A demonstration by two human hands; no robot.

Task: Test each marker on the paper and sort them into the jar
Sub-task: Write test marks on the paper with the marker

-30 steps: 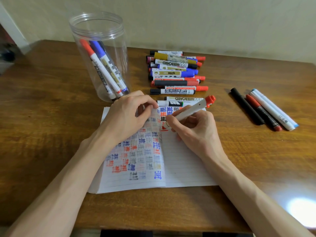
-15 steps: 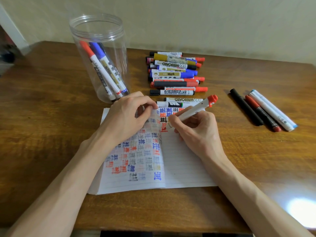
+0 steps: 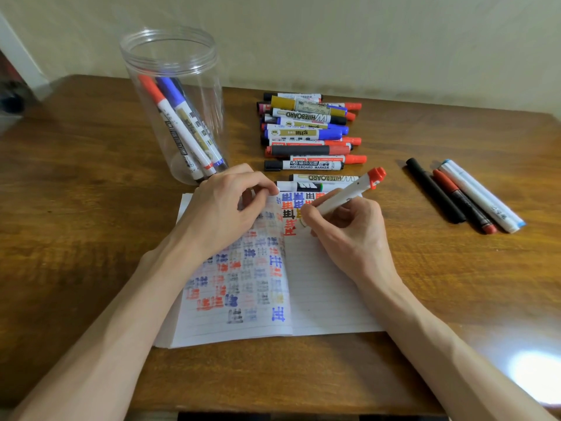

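The right hand (image 3: pixel 349 235) gripped the red marker (image 3: pixel 343 199) pen-style, tip down at the paper (image 3: pixel 328 299) for testing, while the left hand (image 3: pixel 224 208) pinched its top edge steady — the jar (image 3: pixel 170 56) just behind.

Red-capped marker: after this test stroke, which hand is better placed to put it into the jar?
Right, probably. The right hand grips the red-capped marker, so no handover is needed. The left hand, though nearer the jar, is busy holding the paper.
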